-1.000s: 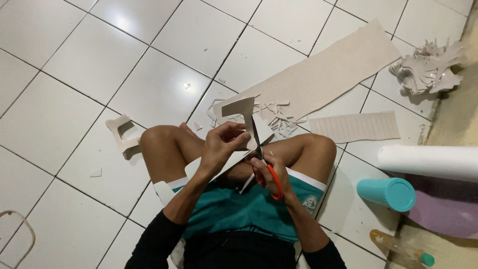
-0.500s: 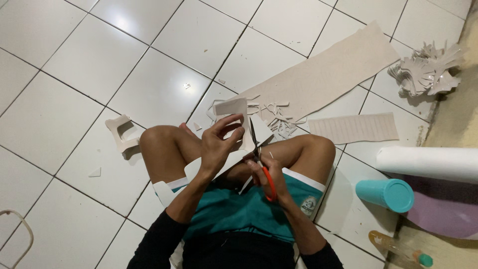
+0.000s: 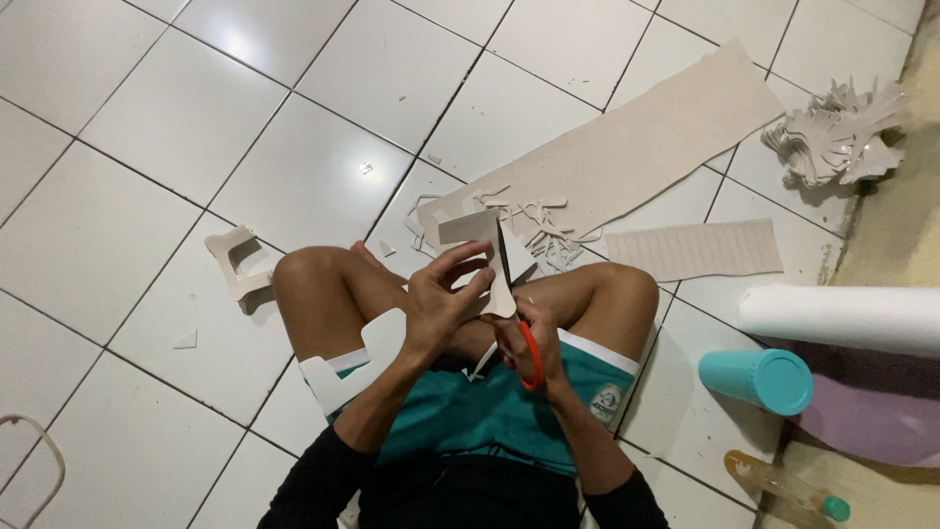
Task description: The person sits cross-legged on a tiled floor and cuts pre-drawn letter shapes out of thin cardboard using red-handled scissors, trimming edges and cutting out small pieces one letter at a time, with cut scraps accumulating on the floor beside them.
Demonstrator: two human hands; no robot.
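A thin cardboard piece was gripped by the left hand above the lap; orange-handled scissors were clasped in the right hand. Judged light, semi-stiff, crease-prone; best held near the edge.

I'm in a black long-sleeved top, sleeves down to about mid-forearm on both arms. Below that, teal athletic shorts with a white band along each leg hem and a small round badge on one leg. My knees and lower legs are bare, and there are no gloves on my hands.
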